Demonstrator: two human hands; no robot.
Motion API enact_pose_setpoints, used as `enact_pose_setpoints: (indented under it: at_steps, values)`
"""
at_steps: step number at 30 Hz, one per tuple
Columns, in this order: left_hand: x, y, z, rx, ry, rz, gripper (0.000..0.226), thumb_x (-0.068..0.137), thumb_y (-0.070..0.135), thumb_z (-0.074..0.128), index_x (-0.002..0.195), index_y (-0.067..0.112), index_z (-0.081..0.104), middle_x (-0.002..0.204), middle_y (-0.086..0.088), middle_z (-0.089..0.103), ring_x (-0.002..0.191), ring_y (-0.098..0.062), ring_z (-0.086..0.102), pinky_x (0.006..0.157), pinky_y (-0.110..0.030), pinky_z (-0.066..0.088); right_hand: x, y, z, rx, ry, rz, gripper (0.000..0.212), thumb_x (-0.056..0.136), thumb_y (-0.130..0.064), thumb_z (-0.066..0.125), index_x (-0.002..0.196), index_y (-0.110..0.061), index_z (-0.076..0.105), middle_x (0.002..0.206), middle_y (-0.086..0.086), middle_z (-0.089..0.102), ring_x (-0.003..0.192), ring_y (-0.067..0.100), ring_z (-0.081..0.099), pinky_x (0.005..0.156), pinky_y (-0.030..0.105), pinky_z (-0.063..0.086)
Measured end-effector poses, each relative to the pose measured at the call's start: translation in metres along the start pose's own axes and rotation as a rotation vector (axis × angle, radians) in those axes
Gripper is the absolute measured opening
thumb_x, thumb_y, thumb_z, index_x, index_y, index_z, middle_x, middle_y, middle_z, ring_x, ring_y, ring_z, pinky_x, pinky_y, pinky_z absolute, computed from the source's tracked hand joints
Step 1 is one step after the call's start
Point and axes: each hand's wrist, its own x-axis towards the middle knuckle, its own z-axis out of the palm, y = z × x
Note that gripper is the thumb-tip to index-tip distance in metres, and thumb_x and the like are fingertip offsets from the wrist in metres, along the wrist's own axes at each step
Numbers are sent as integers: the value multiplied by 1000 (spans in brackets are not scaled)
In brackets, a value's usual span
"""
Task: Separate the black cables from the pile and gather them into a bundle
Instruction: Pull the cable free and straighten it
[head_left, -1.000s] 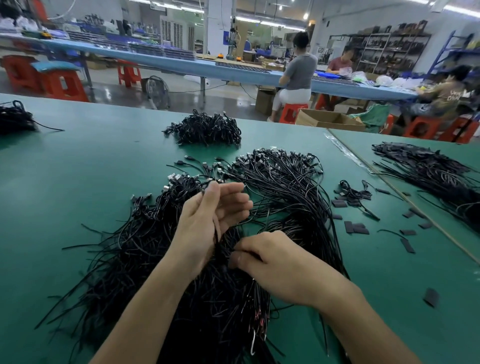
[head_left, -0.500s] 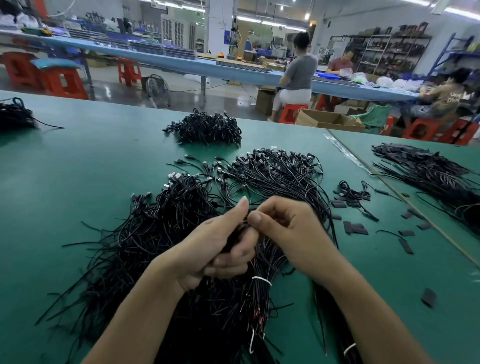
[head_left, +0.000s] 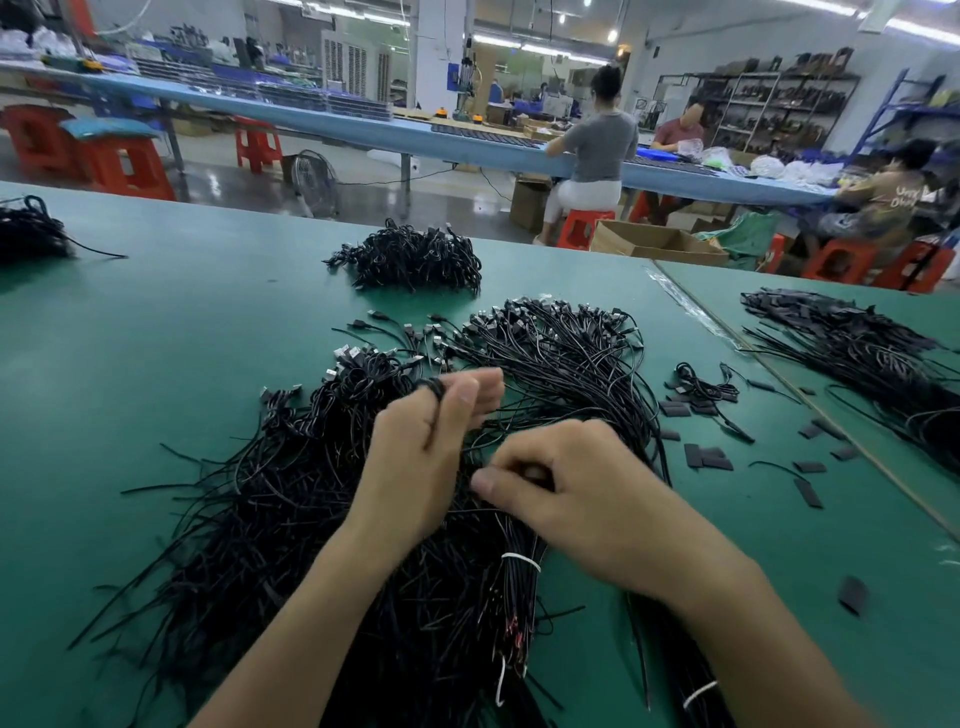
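The black cables (head_left: 270, 493) sprawl mid-worktop (head_left: 156, 338): probably light, limp and quick to tangle, best taken near the plug ends (head_left: 545, 312) at 12 o'clock; the left hand (head_left: 426, 457) grips a few strands, the right hand (head_left: 587, 488), at its 4 o'clock, pinches others

Left grip (head_left: 415, 457) and right grip (head_left: 582, 483) are bare hands (short nails) on bare forearms (head_left: 311, 623)

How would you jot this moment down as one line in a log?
left hand: holds black cables | right hand: pinches black cables | white-tied bundle: lies between forearms | green table
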Motion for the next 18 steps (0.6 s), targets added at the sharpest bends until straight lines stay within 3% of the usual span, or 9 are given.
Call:
enact_pose_setpoints:
  at_steps: [2, 5, 7, 9, 13, 16, 18]
  values:
    - [-2, 3, 2, 71, -108, -16, 34, 99, 38, 40, 83, 32, 69, 75, 13, 73, 71, 2, 68, 66, -15, 54, 1, -1, -10, 72, 99, -49, 26, 93, -46, 61, 74, -28, 68, 58, -11, 60, 47, 3, 48, 47, 19, 39]
    - [-5, 12, 2, -144, -298, -300, 57, 95, 54, 37, 63, 19, 68, 50, 0, 61, 39, -12, 53, 40, -18, 41, 6, 7, -18, 126, 244, -59, 22, 95, -39, 61, 78, -28, 70, 61, -13, 62, 50, 3, 50, 48, 18, 41]
    - [-6, 16, -2, -163, -450, -397, 64, 96, 63, 35, 58, 19, 65, 41, 4, 45, 32, -9, 36, 36, -16, 30, 8, 15, -15, 185, 281, -25, 18, 93, -36, 65, 78, -28, 71, 61, -9, 61, 52, 3, 46, 49, 23, 42]
    - [-6, 19, -8, -329, -581, -476, 62, 95, 62, 39, 55, 17, 56, 39, 7, 34, 30, -5, 27, 34, -15, 23, 9, 22, -6, 294, 294, 16, 22, 88, -42, 68, 76, -23, 71, 57, -7, 57, 52, 5, 43, 49, 26, 39]
    - [-2, 23, -20, -878, -685, -564, 49, 98, 44, 50, 58, 17, 52, 41, 9, 40, 30, 0, 35, 31, -15, 23, 8, 23, 16, 526, 278, 104, 37, 83, -55, 59, 73, -21, 70, 50, -11, 44, 48, 9, 34, 45, 27, 26]
    - [2, 26, -20, -1202, -529, -516, 33, 93, 35, 63, 69, 13, 64, 54, 4, 56, 41, -3, 53, 39, -15, 43, 6, 19, 31, 367, 171, 87, 32, 98, -41, 57, 67, -39, 62, 51, -14, 48, 47, 5, 36, 46, 22, 29]
    - [4, 25, -16, -1089, -238, -471, 34, 91, 38, 58, 76, 12, 74, 68, -1, 67, 56, -9, 65, 51, -17, 53, 3, 14, 40, 223, 64, 72, 35, 101, -35, 54, 66, -39, 58, 55, -14, 52, 48, 5, 41, 49, 23, 35]
